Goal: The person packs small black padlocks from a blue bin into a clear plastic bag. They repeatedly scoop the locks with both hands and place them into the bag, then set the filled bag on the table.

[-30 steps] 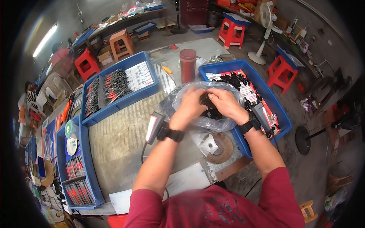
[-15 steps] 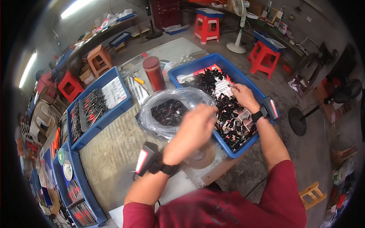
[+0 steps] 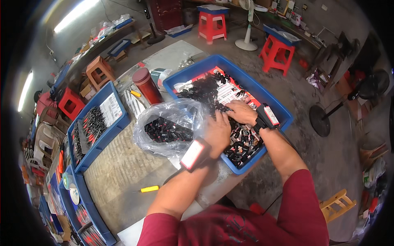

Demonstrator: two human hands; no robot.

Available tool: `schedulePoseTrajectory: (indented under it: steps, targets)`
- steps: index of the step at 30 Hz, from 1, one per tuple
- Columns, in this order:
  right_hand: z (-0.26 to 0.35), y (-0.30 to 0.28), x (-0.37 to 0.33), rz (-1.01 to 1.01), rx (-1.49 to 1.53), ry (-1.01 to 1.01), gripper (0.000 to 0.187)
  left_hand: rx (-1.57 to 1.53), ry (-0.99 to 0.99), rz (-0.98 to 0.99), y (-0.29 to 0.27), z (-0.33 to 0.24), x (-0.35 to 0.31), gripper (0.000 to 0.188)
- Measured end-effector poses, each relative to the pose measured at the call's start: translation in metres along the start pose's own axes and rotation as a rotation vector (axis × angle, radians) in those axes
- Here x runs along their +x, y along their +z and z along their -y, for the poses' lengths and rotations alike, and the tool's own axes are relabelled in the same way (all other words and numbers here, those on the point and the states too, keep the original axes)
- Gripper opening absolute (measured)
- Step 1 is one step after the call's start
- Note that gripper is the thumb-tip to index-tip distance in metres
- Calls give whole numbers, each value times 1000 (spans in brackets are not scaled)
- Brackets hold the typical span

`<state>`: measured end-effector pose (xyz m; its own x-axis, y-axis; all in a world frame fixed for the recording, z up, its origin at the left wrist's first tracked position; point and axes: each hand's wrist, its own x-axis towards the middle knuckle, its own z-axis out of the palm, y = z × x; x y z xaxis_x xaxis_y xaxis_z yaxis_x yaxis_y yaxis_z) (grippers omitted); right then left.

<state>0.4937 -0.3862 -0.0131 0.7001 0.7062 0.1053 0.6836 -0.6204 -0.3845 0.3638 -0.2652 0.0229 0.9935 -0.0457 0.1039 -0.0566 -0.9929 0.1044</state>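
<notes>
My left hand (image 3: 218, 133) reaches over the near-left side of a blue plastic tray (image 3: 180, 76), its stretched fingers on a heap of small black plastic parts (image 3: 242, 147). My right hand (image 3: 243, 112) lies inside the tray, fingers extended toward the left hand and touching the heap. Their fingertips almost meet, and some are hidden among the parts. Printed paper (image 3: 227, 93) with red and white areas shows in the tray. Left of the tray, touching my left hand's side, a clear plastic bag (image 3: 141, 141) stands open with black parts (image 3: 168, 131) in it.
A dark red cylinder (image 3: 147, 84) stands behind the bag. A yellow-handled screwdriver (image 3: 149, 189) lies near my left forearm. Blue trays (image 3: 119, 123) of thin black-and-red pieces line the table's left side. Red stools (image 3: 277, 53) and a floor fan (image 3: 247, 33) stand beyond.
My left hand has moved from above the bag's right side down to the heap in the tray. My right hand has shifted left across the tray. The screwdriver has come into sight.
</notes>
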Motion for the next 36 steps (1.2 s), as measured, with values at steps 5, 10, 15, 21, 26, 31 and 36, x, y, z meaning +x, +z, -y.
schedulePoseTrajectory:
  steps: [5, 10, 15, 21, 26, 31, 36]
  targets:
    - [16, -13, -15, 86, 126, -253, 22, -132, -53, 323, -7, 5, 17, 88]
    - [36, -48, -47, 320, 202, -204, 29, -293, 154, 465, -10, 16, 18, 82]
    - [32, -67, -68, 454, 174, -1, 44, -520, 400, 552, -4, 21, 20, 83]
    - [29, -75, -82, 524, 18, 36, 62, -428, 400, 687, -9, 7, 15, 80]
    - [31, -63, -81, 546, 167, 32, 63, -427, 251, 633, -8, -13, 7, 76]
    - [30, -57, -78, 498, 283, 76, 57, -511, 125, 648, -7, -18, 8, 73]
    - [41, -54, -77, 489, 558, 465, 50, -764, -93, 567, -5, -22, 7, 76]
